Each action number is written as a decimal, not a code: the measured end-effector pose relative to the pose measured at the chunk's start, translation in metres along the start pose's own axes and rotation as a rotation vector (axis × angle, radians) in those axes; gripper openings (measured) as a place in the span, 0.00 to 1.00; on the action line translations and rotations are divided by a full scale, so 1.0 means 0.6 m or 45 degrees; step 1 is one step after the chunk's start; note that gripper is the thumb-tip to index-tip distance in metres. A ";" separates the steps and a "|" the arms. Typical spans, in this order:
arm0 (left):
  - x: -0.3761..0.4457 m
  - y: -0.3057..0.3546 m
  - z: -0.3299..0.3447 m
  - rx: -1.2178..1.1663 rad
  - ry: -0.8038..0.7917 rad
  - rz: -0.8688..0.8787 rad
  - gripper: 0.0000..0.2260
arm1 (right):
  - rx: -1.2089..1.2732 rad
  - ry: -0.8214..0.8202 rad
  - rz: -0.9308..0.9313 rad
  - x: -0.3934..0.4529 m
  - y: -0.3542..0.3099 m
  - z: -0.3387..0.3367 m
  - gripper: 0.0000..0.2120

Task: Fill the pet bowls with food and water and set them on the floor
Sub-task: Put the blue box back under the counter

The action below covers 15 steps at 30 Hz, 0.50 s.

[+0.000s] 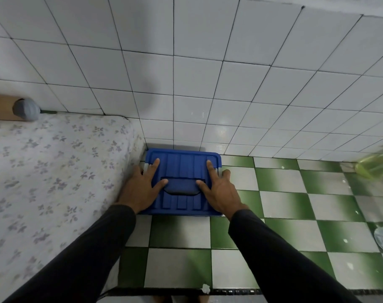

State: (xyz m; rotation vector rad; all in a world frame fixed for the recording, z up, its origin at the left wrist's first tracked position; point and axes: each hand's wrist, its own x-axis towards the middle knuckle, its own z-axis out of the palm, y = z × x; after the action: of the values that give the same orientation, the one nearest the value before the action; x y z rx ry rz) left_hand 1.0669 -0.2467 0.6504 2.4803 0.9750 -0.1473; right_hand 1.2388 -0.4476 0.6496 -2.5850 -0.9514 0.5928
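Note:
A blue plastic storage box (pixel 183 165) with a ribbed lid and a recessed dark handle stands on the floor in the corner against the white tiled wall. My left hand (pixel 142 188) rests flat on the lid's left side, its outer fingers over the box's left edge. On the lid's right side lies my right hand (pixel 220 190), index finger stretched toward the far corner and thumb beside the handle. Both hands have straight fingers. No pet bowl is in view.
A mattress with a floral sheet (pixel 50 176) lies at the left, touching the box. The floor is green and white checkered tile (pixel 284 204). A blurred yellow-green translucent container (pixel 376 167) stands at the right edge. A drain grate strip (pixel 230 291) runs along the bottom.

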 end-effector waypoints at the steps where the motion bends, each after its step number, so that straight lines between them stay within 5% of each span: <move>1: 0.001 -0.002 0.003 -0.016 0.007 0.000 0.35 | -0.001 0.009 -0.002 0.001 0.001 0.001 0.38; 15: 0.010 -0.006 0.034 -0.225 0.115 -0.024 0.34 | 0.024 0.115 -0.022 0.007 0.008 0.016 0.38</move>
State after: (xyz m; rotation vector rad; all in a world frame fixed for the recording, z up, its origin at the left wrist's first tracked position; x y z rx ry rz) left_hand 1.0702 -0.2500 0.6292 2.3335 1.0029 0.0445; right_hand 1.2396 -0.4469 0.6380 -2.5610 -0.9331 0.4737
